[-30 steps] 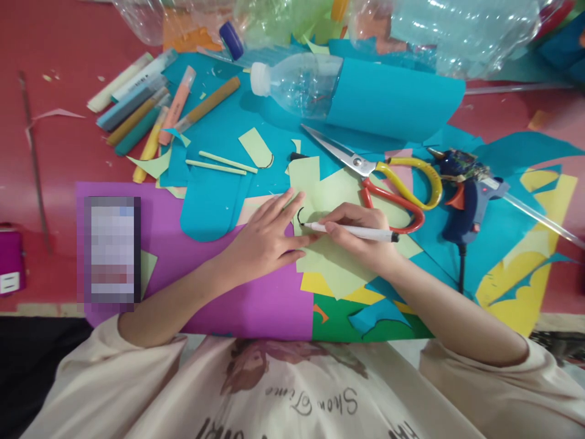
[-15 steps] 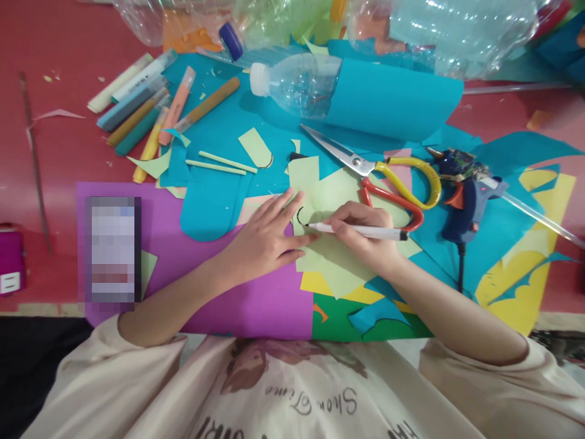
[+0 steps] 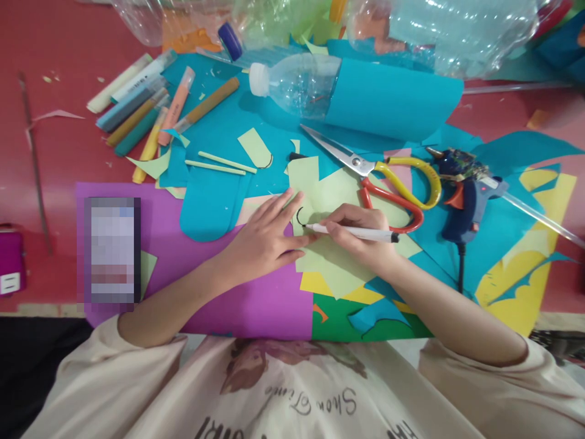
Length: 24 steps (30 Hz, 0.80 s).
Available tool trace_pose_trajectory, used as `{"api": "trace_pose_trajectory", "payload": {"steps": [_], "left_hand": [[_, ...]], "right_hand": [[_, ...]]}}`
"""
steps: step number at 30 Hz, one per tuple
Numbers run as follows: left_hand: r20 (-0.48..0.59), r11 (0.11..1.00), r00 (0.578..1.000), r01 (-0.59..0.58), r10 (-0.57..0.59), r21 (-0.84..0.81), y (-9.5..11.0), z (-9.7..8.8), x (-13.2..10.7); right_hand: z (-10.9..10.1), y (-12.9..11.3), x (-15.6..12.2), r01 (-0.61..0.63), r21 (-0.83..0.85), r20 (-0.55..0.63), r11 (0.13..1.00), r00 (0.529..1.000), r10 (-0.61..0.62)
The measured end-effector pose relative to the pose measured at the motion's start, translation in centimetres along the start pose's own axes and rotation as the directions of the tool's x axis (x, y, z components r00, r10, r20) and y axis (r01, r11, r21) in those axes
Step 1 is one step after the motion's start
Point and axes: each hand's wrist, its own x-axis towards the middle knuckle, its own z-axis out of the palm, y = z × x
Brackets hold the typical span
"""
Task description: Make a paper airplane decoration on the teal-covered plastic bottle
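Note:
My right hand (image 3: 361, 235) grips a white marker (image 3: 370, 233) with a black end. Its tip touches the pale green paper (image 3: 338, 271), at the lower end of a short black curve. Flat on the paper's left edge lies my left hand (image 3: 269, 235), fingers spread, holding nothing. Just beyond my right hand, scissors (image 3: 361, 164) with one yellow and one red handle rest partly open on the sheets. A small green strip with one rounded end (image 3: 255, 148) and two thin green sticks (image 3: 222, 163) lie on blue paper.
A plastic bottle wrapped in blue paper (image 3: 393, 97) lies across the back. On the right sits a blue glue gun (image 3: 470, 207) with a clear stick. Several markers (image 3: 132, 103) lie at the left, above a phone (image 3: 114, 250). Clear bottles (image 3: 439, 30) crowd the far edge.
My right hand and the marker have shifted slightly left, the tip moving a little along the black curve. My left hand stays in place.

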Motion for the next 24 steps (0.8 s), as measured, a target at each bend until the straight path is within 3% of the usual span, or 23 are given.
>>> {"api": "trace_pose_trajectory", "payload": {"steps": [10, 15, 24], "left_hand": [[0.009, 1.0, 1.0, 0.002, -0.002, 0.009, 0.1, -0.1, 0.1], [-0.027, 1.0, 1.0, -0.016, 0.016, 0.005, -0.1, 0.4, 0.0], [-0.043, 0.999, 0.999, -0.032, 0.032, -0.015, -0.2, 0.4, -0.1]], "right_hand": [[0.0, 0.2, -0.1, 0.073, -0.002, -0.033, 0.997, 0.997, -0.073], [0.2, 0.6, -0.2, 0.093, -0.022, -0.117, 0.995, 0.989, -0.095], [0.6, 1.0, -0.1, 0.085, -0.041, -0.093, 0.996, 0.992, -0.088]]}}
